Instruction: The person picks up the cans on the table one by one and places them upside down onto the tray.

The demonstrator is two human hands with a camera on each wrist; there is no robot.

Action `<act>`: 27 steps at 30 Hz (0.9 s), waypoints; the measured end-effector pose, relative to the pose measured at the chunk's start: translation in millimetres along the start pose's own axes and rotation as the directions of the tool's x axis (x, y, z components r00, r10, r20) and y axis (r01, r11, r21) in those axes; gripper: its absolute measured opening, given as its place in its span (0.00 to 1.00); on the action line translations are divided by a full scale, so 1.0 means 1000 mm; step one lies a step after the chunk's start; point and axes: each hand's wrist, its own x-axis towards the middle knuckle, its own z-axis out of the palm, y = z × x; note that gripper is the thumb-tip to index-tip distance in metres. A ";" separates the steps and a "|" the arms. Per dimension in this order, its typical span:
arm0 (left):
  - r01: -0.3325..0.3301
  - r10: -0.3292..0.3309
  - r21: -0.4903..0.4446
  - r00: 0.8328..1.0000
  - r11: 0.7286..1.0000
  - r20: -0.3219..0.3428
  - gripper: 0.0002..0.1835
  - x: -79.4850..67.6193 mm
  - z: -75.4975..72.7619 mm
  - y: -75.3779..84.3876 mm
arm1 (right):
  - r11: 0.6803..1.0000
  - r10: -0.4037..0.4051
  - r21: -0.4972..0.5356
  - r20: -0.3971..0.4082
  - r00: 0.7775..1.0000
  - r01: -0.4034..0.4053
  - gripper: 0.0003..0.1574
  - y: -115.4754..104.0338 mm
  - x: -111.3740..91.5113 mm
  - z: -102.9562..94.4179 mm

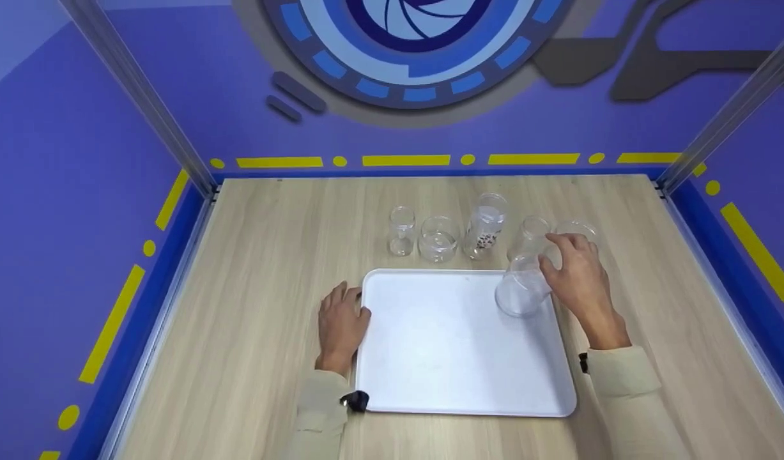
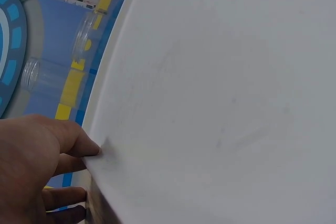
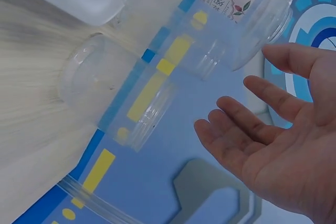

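My left hand grips the left edge of a white tray. In the left wrist view its thumb lies on top of the rim and other fingers are below. A clear glass vessel stands at the tray's far right corner. Just right of that vessel, my right hand has its fingers spread and loosely bent, holding nothing. In the right wrist view the thumb tip is close to a wide glass rim; whether they touch I cannot tell.
Behind the tray stand a narrow glass, a round glass jar, a tall bottle with a patterned label, another jar and a partly hidden glass. Blue panels enclose the wooden table.
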 end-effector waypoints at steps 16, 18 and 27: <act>-0.022 0.022 -0.004 1.000 1.000 -0.008 0.21 -0.001 -0.001 0.000 | 0.999 0.024 -0.033 0.000 1.000 -0.024 0.29 0.012 0.007 -0.003; -0.014 0.014 -0.003 1.000 1.000 0.000 0.21 -0.001 -0.001 0.000 | 0.999 0.028 -0.035 0.006 1.000 -0.028 0.29 0.013 0.007 -0.004; -0.002 0.002 0.009 1.000 1.000 0.008 0.22 0.000 0.000 -0.002 | 0.999 0.023 -0.033 -0.001 1.000 -0.023 0.30 0.016 0.011 -0.007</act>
